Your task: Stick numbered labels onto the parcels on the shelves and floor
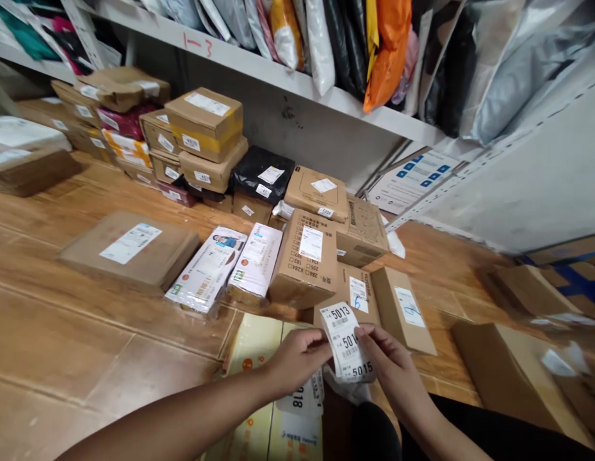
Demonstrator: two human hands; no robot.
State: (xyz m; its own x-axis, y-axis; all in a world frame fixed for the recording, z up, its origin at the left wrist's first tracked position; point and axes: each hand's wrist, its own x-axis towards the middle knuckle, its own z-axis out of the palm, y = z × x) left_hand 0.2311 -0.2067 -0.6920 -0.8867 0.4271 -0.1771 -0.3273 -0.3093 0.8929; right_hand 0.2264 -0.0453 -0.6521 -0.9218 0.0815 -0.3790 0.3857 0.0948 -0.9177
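A strip of white number labels (344, 330) hangs between my two hands, its printed numbers 5013 and 5015 readable. My left hand (297, 358) is closed at the strip's left edge. On the other side, my right hand (386, 352) pinches the strip's right edge between thumb and fingers. Below my left wrist lies a yellow package (246, 349), with more number labels (301, 400) hanging over it. Just beyond the strip stand a brown box marked 6 in blue (348, 278) and a narrow carton (398, 298).
Stacked parcels (208, 121) line the wall under a white shelf (259, 61) packed with bagged parcels. A flat brown box (134, 246), two white printed boxes (208, 269) and a taller carton (301, 256) stand on the wood-look floor (57, 307). An open-looking carton (508, 371) is at right.
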